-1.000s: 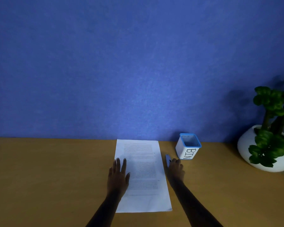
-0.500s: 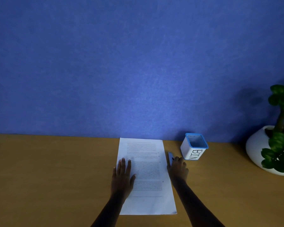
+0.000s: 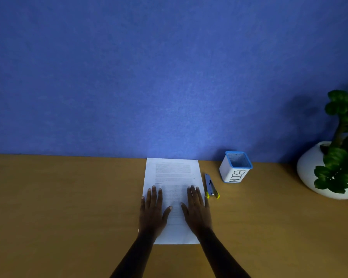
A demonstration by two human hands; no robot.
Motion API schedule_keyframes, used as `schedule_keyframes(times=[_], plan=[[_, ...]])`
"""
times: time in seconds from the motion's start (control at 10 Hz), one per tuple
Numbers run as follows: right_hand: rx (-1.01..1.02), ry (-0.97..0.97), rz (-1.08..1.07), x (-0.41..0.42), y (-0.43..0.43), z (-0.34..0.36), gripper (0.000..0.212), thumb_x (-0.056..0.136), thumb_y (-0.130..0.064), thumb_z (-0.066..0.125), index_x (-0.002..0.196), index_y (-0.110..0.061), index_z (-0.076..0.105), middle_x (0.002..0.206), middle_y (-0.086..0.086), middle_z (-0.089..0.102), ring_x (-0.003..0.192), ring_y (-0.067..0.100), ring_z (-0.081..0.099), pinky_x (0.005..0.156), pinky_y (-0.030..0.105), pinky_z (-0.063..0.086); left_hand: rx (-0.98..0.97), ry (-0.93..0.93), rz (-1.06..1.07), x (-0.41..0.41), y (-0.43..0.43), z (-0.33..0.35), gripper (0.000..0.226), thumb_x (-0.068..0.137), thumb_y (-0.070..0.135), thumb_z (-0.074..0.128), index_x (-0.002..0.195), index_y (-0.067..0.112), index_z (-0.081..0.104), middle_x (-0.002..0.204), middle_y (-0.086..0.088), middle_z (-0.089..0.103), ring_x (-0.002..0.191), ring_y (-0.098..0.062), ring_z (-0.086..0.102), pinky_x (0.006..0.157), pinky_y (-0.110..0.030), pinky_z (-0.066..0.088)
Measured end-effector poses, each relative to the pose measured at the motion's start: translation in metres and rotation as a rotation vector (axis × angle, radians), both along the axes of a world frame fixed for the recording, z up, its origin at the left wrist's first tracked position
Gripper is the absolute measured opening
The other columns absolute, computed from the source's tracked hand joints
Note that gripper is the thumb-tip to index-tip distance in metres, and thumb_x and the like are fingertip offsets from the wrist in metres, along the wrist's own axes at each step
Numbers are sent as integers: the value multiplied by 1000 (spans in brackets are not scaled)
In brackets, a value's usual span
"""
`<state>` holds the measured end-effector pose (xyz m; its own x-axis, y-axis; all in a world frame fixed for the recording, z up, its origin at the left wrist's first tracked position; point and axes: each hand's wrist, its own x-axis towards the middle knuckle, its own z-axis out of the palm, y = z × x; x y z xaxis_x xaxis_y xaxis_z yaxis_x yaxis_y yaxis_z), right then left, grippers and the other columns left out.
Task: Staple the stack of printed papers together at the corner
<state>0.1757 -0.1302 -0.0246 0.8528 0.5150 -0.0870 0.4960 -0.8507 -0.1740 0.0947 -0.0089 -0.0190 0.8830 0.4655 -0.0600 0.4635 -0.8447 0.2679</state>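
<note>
Both hands are down flat on the stack of printed papers [image 3: 172, 177], and neither one is grasping anything. The left hand [image 3: 152, 210] lies palm-down with fingers spread and straight, its grip released, covering the stack's left edge. The right hand [image 3: 197, 210] mirrors it on the stack's right side, fingers extended, grip released too, thumbs of both pointing in toward each other across the printed text. The stack sits on the wooden counter [image 3: 68, 207], its far edge close to the blue wall [image 3: 169, 77], its near edge behind the wrists.

Just beside the right hand's fingertips, on its outer side and off the paper, lies the stapler [image 3: 211, 186], blue with yellow ends, untouched and flat on the counter. Beyond that, farther out from the right hand, stands a white container with a blue rim marked BIN [image 3: 235, 167]. Well out to the right sits a potted plant [image 3: 333, 167] in a round white pot.
</note>
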Motion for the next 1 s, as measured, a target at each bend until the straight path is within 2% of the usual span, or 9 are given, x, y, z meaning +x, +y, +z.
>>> schedule_keyframes(times=[0.1, 0.2, 0.3, 0.4, 0.6, 0.7, 0.8, 1.0], plan=[[6, 43, 1, 2, -5, -19, 67, 93, -52, 7, 146, -12, -3, 159, 10, 1, 147, 22, 3, 121, 41, 5, 9, 12, -14, -5, -2, -4, 84, 92, 49, -4, 113, 3, 63, 118, -16, 67, 107, -30, 65, 80, -48, 55], [15, 23, -14, -2, -6, -21, 97, 68, -64, -22, 147, -11, -1, 159, 10, 3, 147, 23, 5, 121, 43, 6, 5, 25, -28, -8, -4, -6, 84, 92, 48, -4, 112, 3, 64, 117, -15, 68, 106, -28, 66, 81, -47, 56], [99, 4, -17, -5, -7, -23, 115, 60, -70, -31, 146, -6, 10, 157, 15, 14, 145, 29, 14, 119, 48, 11, 0, 12, -43, -9, -4, -7, 83, 92, 48, -3, 110, 4, 65, 116, -14, 69, 105, -27, 67, 89, -44, 51], [102, 28, -26, -6, -7, -24, 117, 57, -70, -33, 146, -7, 8, 157, 14, 11, 146, 28, 12, 120, 46, 9, 14, 11, -48, -9, -5, -6, 84, 93, 47, -4, 109, 4, 66, 114, -14, 69, 103, -27, 67, 79, -47, 56], [71, 44, -30, -5, -8, -26, 119, 54, -71, -37, 147, -9, 4, 158, 13, 7, 147, 26, 7, 120, 44, 6, 29, -21, -49, -11, -5, -9, 83, 93, 48, -3, 110, 3, 65, 115, -16, 68, 104, -29, 67, 87, -47, 53], [77, 61, -11, -3, -9, -23, 125, 48, -74, -39, 147, -9, 2, 158, 13, 5, 147, 26, 6, 121, 41, 6, 32, -34, -62, -10, -4, -8, 80, 92, 50, -1, 115, 3, 59, 115, -17, 69, 103, -31, 67, 86, -49, 53], [82, 57, -15, 0, -16, -7, 127, 46, -76, -39, 147, -10, 0, 159, 11, 2, 147, 23, 3, 121, 35, 7, 43, -76, -40, -9, -1, 5, 81, 91, 53, -2, 120, 5, 56, 120, -17, 65, 109, -32, 63, 107, -43, 32], [248, -92, 13, -5, -51, 70, 105, 66, -74, -20, 147, -14, 6, 158, 3, 0, 147, 18, 2, 119, 28, 10, 125, -260, 26, 4, 29, 58, 80, 91, 55, 2, 130, 3, 48, 135, -19, 53, 122, -35, 53, 104, -52, 39]])
